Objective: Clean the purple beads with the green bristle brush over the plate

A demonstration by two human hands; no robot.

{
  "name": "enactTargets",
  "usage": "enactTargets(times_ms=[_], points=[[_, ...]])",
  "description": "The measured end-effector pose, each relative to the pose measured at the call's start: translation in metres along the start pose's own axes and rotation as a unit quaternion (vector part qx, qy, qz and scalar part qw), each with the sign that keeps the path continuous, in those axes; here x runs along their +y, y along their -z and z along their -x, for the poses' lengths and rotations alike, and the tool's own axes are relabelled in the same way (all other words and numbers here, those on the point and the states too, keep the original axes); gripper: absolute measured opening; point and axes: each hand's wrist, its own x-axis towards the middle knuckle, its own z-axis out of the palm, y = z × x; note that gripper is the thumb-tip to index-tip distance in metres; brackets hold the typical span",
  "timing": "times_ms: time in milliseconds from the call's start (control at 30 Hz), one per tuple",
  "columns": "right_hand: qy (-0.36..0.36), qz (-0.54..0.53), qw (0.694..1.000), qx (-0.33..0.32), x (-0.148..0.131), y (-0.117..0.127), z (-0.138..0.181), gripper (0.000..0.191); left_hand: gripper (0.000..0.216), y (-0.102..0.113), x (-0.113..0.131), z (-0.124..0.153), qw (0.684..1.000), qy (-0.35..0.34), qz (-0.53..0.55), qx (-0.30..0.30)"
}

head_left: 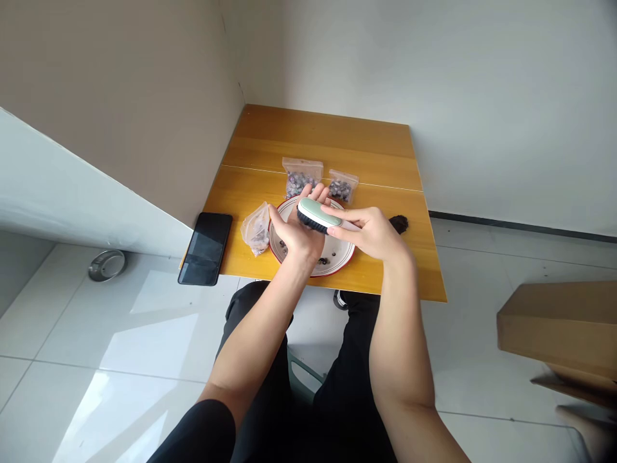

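My right hand (378,233) is closed on a scrub brush (318,212) with a pale green and white back and dark bristles. The bristles face down over the palm of my left hand (301,231); whether they touch the skin I cannot tell. That left hand is turned palm up, its fingers stretched out. Under both hands lies a white plate (344,260) with a red rim, and several small dark beads (324,261) show on it. Part of the plate is hidden by my left hand and the brush.
Behind the plate lie two clear zip bags of beads, one larger (301,177) and one smaller (342,186). Another clear bag (256,230) is left of it. A phone (206,249) overhangs the wooden table's (332,138) left edge. Something dark (399,224) lies at right. A metal bowl (107,265) and cardboard box (559,318) are on the floor.
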Motion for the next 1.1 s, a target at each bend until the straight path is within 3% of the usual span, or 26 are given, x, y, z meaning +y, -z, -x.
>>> enactTargets(times_ms=[133,333,500,633,900,1100], points=[[-0.033,0.013,0.999,-0.039,-0.002,0.001,0.002,0.048,0.088,0.004,-0.001,-0.001,1.0,0.008,-0.004,0.011],[0.001,0.013,1.0,-0.008,-0.003,-0.002,0.0,0.047,0.084,0.003,-0.002,-0.002,1.0,0.006,-0.01,0.006],[-0.036,0.007,0.999,-0.034,0.0,0.006,0.004,0.049,0.086,0.001,-0.002,0.001,1.0,0.007,-0.014,0.013],[-0.022,0.015,0.999,-0.024,0.0,0.004,0.003,0.047,0.087,0.0,-0.008,0.003,0.999,0.033,-0.022,0.01],[-0.049,0.021,0.998,-0.044,-0.004,0.004,0.006,0.048,0.086,0.004,-0.002,-0.001,1.0,0.01,-0.016,0.008],[-0.017,0.008,1.0,-0.001,-0.001,0.004,0.005,0.048,0.084,0.002,-0.007,-0.001,1.0,0.018,-0.007,0.006]])
